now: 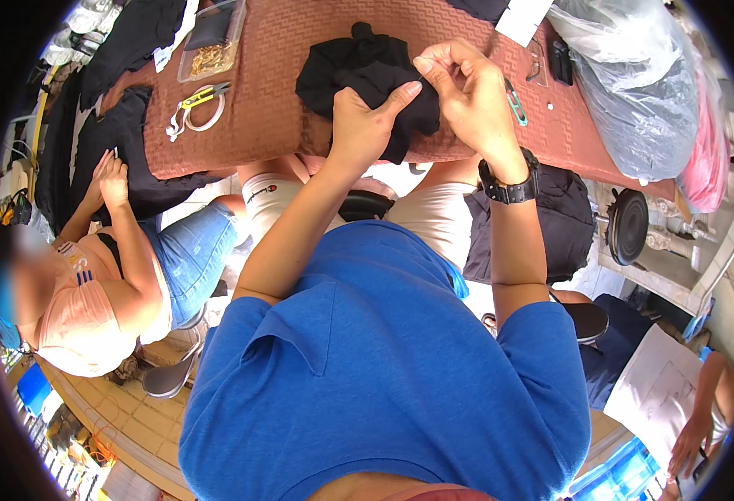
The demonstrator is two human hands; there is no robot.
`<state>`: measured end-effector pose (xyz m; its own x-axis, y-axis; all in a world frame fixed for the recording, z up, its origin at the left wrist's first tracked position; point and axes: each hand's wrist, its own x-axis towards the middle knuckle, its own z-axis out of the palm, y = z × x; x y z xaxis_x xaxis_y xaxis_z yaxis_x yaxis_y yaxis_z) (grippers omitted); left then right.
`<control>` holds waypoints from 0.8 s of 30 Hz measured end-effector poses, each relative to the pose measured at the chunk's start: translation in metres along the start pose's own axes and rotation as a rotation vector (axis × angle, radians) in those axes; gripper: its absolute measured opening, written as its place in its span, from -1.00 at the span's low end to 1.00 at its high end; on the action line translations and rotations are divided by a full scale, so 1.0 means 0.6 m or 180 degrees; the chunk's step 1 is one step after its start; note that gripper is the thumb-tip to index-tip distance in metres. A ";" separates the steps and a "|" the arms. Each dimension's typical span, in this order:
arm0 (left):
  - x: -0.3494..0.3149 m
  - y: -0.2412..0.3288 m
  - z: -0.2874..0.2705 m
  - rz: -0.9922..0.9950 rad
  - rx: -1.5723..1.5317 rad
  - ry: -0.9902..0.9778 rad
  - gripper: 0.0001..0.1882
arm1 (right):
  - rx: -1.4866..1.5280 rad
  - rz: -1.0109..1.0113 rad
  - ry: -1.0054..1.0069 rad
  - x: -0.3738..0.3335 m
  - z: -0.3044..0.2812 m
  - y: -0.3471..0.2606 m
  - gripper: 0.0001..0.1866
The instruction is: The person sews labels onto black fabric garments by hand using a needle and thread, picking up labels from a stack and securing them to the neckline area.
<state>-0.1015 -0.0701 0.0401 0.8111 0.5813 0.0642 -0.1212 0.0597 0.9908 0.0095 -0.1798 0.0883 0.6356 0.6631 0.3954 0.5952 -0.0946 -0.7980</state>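
Note:
A bunched piece of black cloth [354, 71] lies at the near edge of the brown-covered table. My left hand [363, 125] grips its near right part, thumb on top and pointing right. Just right of the cloth, my right hand [471, 96] is raised with thumb and forefinger pinched together. Whatever sits in that pinch is too fine to make out. A dark watch [511, 185] is on my right wrist. Beyond that hand, a green safety pin-shaped clip [516, 103] rests on the table.
Left on the table are yellow-handled thread snips [200, 98], a white tape roll [206, 110] and a clear tray [215, 46] with small gold pieces. Large plastic bags [634, 83] stand at the right. A seated co-worker [104, 292] handles black fabric at left; another person [668, 384] is at lower right.

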 end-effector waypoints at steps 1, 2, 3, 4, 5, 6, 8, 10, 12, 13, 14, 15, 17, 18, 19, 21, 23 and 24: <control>0.001 -0.002 -0.002 0.0013 0.0009 0.0063 -0.90 | -0.0058 0.0049 -0.0034 -0.001 -0.001 -0.004 -0.89; 0.002 -0.004 -0.004 0.0025 0.0018 0.0125 -0.90 | -0.0117 0.0098 -0.0068 -0.005 -0.003 -0.011 -0.89; 0.003 -0.005 -0.005 0.0036 0.0026 0.0188 -0.90 | -0.0176 0.0148 -0.0103 -0.008 -0.004 -0.014 -0.89; 0.004 -0.002 -0.003 0.0140 -0.0073 0.0292 -0.89 | -0.0123 0.0243 -0.0078 -0.009 -0.003 -0.014 -0.89; 0.005 0.002 0.001 0.0241 -0.0176 0.0387 -0.88 | -0.0075 0.0344 -0.0047 -0.012 -0.002 -0.013 -0.89; 0.005 0.006 0.004 0.0341 -0.0279 0.0482 -0.86 | -0.0028 0.0445 -0.0016 -0.015 -0.001 -0.012 -0.89; 0.002 0.014 -0.001 0.0247 -0.0127 0.0321 -0.88 | 0.0074 0.0422 0.0028 -0.014 0.001 0.006 -0.88; -0.001 0.016 -0.004 0.0148 0.0012 0.0198 -0.88 | 0.0105 0.0506 0.0016 -0.012 -0.001 0.010 -0.88; -0.003 0.012 -0.006 0.0046 0.0142 0.0130 -0.88 | 0.0072 0.0691 -0.0068 -0.009 -0.003 0.005 -0.88; -0.003 0.012 -0.006 0.0038 0.0178 0.0089 -0.88 | 0.0091 0.0627 -0.0062 -0.007 -0.002 0.005 -0.87; -0.004 0.012 -0.006 0.0029 0.0214 0.0045 -0.88 | 0.0110 0.0566 -0.0054 -0.006 0.000 0.004 -0.87; -0.004 0.012 -0.006 0.0020 0.0251 0.0001 -0.88 | 0.0129 0.0505 -0.0045 -0.005 0.001 0.003 -0.87; -0.003 0.013 -0.003 0.0208 0.0179 -0.0052 -0.87 | 0.0014 0.0369 -0.0063 -0.004 0.002 -0.005 -0.88; -0.001 0.012 -0.003 0.0301 0.0144 -0.0079 -0.87 | -0.0043 0.0302 -0.0072 -0.005 0.003 -0.010 -0.89; 0.001 0.007 -0.003 0.0273 0.0208 0.0006 -0.87 | -0.0093 0.0240 -0.0043 -0.008 0.004 -0.014 -0.90; 0.006 -0.001 -0.005 0.0219 0.0339 0.0181 -0.85 | -0.0191 0.0113 0.0011 -0.014 0.006 -0.023 -0.91; 0.005 0.008 0.001 0.0275 0.0038 0.0309 -0.86 | -0.0348 -0.0004 0.0146 -0.023 0.012 -0.024 -0.93; 0.004 0.013 0.003 0.0302 -0.0114 0.0372 -0.86 | -0.0428 -0.0061 0.0215 -0.028 0.016 -0.023 -0.93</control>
<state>-0.0994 -0.0697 0.0483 0.7232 0.6761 0.1411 -0.2163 0.0277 0.9759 -0.0140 -0.1829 0.0882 0.6523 0.6148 0.4433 0.6652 -0.1841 -0.7236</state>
